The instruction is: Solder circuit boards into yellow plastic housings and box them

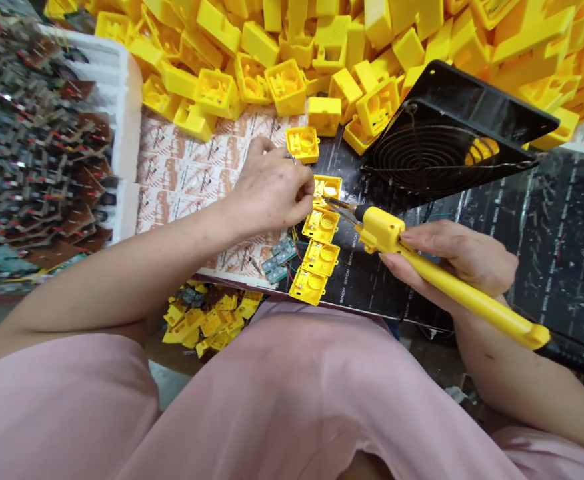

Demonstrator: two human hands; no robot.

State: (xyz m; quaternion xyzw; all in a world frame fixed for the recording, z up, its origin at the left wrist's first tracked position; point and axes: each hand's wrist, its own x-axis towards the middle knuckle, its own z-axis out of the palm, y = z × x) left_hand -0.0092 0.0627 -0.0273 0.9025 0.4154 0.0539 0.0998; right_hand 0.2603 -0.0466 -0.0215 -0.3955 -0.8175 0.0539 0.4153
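My right hand (452,260) is closed round a yellow soldering iron (442,277), its tip pointing left into a small yellow housing (328,190). At that housing's left edge is my left hand (277,190), fingers bent and pressed together; whatever they pinch is too small to make out. Below lie several more open yellow housings (321,257) in a column, and one more housing (302,145) sits just above my left hand. Green circuit boards (279,260) with thin wires rest left of the column.
Many yellow housings (217,90) are heaped along the back. A black fan (437,137) stands at the back right. On the left, a white foam tray (127,133) is piled with circuit boards. Yellow parts (217,323) lie below the table's front edge.
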